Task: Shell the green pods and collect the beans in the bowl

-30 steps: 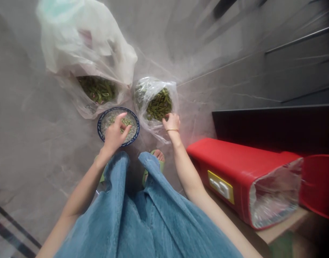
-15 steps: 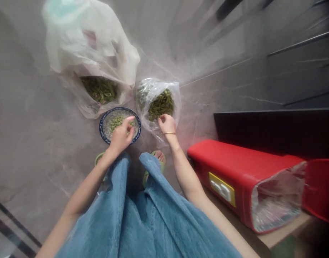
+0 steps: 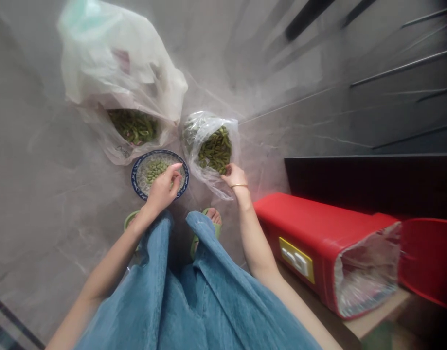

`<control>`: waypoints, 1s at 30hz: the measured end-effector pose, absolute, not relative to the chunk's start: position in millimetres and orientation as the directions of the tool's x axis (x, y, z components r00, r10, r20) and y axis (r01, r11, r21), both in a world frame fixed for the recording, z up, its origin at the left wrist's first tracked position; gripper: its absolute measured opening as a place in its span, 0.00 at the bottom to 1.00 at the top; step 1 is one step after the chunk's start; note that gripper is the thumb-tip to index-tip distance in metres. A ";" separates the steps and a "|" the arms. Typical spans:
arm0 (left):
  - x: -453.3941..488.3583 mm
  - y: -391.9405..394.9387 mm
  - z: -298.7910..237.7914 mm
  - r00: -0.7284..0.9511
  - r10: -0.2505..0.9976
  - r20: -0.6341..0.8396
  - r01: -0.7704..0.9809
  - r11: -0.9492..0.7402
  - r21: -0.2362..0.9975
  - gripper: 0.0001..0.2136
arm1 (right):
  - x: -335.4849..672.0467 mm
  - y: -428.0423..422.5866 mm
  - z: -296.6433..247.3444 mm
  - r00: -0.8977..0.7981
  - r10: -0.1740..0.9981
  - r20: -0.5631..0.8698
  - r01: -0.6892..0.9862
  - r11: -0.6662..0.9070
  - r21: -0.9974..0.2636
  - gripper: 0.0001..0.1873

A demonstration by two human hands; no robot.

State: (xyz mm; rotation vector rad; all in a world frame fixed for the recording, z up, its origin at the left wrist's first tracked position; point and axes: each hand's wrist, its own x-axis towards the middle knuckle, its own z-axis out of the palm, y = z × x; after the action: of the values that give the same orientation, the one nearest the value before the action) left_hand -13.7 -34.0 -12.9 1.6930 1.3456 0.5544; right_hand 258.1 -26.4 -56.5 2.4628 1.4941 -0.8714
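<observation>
My left hand (image 3: 164,188) hovers over the near right side of a blue-rimmed plate (image 3: 134,181), its index finger and thumb apart. Nothing shows between them. Shelled green beans (image 3: 155,170) lie on the plate, some hidden by this hand. To the right stands a clear plastic bag (image 3: 205,125), open at the top, with green pods (image 3: 216,149) inside. At its near right edge my right hand (image 3: 236,177), with a thin bracelet at the wrist, has its fingers pinched together. Whether they grip the bag's edge or a pod is hidden.
A big white plastic bag (image 3: 124,63) with green shells or pods (image 3: 134,126) in its mouth stands behind the plate. On the right a red bin (image 3: 318,218) with a lined opening lies on its side on a low board (image 3: 384,311). My green slippers (image 3: 218,228) are close by.
My right hand has moved right and nearer to me, from over the pods to the bag's edge. My left hand stays over the plate. The whole view has shifted slightly.
</observation>
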 end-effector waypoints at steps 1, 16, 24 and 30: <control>-13.8 -34.1 -13.0 0.314 0.934 -0.174 0.542 -0.026 0.840 0.17 | 257.5 -27.6 -57.2 0.332 0.781 -0.529 0.855 -0.486 -0.180 0.18; -11.7 -34.5 -13.2 0.332 0.929 -0.161 0.524 -0.039 0.851 0.16 | 247.9 -8.9 -72.2 0.441 0.711 -0.547 0.680 -0.663 -0.313 0.15; -12.6 -33.6 -14.1 0.302 0.937 -0.178 0.518 -0.004 0.856 0.16 | 252.0 -13.3 -39.2 0.537 0.733 -0.417 0.325 -0.636 -0.700 0.17; -4.8 -33.5 -5.7 0.436 0.900 -0.017 0.533 -0.243 0.810 0.21 | 196.9 -18.8 7.9 0.020 0.720 -0.693 -0.052 -0.692 -0.720 0.24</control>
State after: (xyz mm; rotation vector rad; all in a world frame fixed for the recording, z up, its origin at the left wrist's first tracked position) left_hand -4.8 -33.5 -5.7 1.9128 1.2101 0.5976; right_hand 196.9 -18.8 7.9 2.5466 1.0084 -2.5516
